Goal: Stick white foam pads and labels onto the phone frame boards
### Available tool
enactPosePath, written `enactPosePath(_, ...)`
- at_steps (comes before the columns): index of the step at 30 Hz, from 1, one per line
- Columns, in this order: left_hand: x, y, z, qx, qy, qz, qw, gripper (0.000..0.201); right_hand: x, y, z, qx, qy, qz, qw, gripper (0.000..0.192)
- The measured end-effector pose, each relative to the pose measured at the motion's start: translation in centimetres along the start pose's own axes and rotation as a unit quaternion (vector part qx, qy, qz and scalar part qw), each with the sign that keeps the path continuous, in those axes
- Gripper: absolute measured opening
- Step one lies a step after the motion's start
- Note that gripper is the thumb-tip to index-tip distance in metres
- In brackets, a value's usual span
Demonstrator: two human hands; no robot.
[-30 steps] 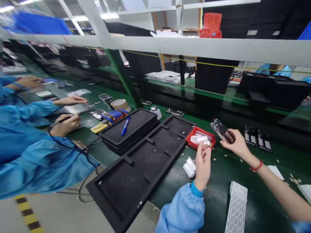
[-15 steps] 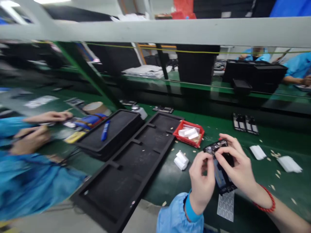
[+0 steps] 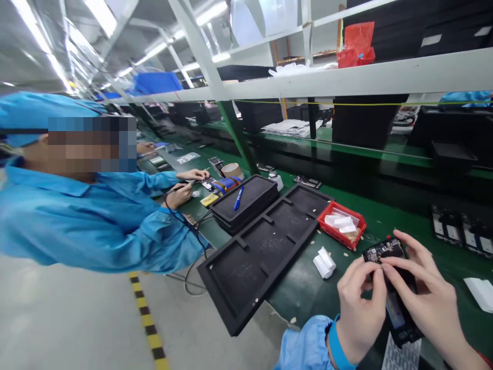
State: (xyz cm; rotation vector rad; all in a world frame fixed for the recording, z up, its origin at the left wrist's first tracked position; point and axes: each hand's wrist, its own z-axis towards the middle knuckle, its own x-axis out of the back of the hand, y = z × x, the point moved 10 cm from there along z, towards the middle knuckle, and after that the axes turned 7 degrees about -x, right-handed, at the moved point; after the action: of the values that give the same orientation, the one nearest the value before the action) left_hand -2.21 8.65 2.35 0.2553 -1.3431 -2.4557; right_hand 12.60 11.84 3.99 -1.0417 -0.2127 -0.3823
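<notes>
Both hands hold one opened phone (image 3: 393, 288) above the near edge of the green bench (image 3: 389, 223). The left hand (image 3: 358, 313) is closed, its fingertips pinching at the phone's upper part. The right hand (image 3: 427, 298) grips the body, fingers half curled. A red bin (image 3: 341, 227) stands near, beside a long black tray (image 3: 265, 254).

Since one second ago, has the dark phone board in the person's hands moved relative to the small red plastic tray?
Yes. The dark phone board was level with and right of the small red plastic tray; now both hands hold it nearer the person, below the tray.
</notes>
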Motion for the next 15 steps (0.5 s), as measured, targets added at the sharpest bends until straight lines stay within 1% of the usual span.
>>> enactPosePath(3, 0.0, -0.1, -0.2, -0.006, 0.006, 0.024, 1.000, 0.021, -0.2, 1.1, -0.2, -0.020, -0.015, -0.007, 1.000, 0.007)
enactPosePath(5, 0.0, -0.3, -0.3, -0.006, 0.009, 0.039, 0.999, 0.021, -0.4, 1.7, -0.1, -0.031, -0.032, -0.014, 0.999, 0.012)
enactPosePath(7, 0.0, -0.5, -0.3, -0.004, 0.012, 0.046, 0.999, 0.022, -0.7, 1.8, 0.1, -0.024, -0.045, -0.033, 0.998, 0.015)
enactPosePath(9, 0.1, -0.6, -0.3, 0.003, 0.019, 0.039, 0.999, 0.021, -1.0, 1.2, 0.3, 0.004, -0.042, -0.067, 0.997, 0.016)
enactPosePath(12, 0.7, -0.7, -0.1, 0.010, 0.040, 0.022, 0.999, 0.019, -1.7, -0.4, 0.3, 0.046, -0.041, -0.102, 0.993, 0.014)
enactPosePath(13, 1.1, -0.7, -0.1, 0.011, 0.049, 0.019, 0.999, 0.018, -2.0, -0.8, 0.2, 0.048, -0.050, -0.102, 0.992, 0.013)
enactPosePath(15, 2.0, -1.0, 0.0, 0.015, 0.068, 0.017, 0.997, 0.017, -2.7, -1.3, 0.2, 0.033, -0.089, -0.082, 0.992, 0.013)
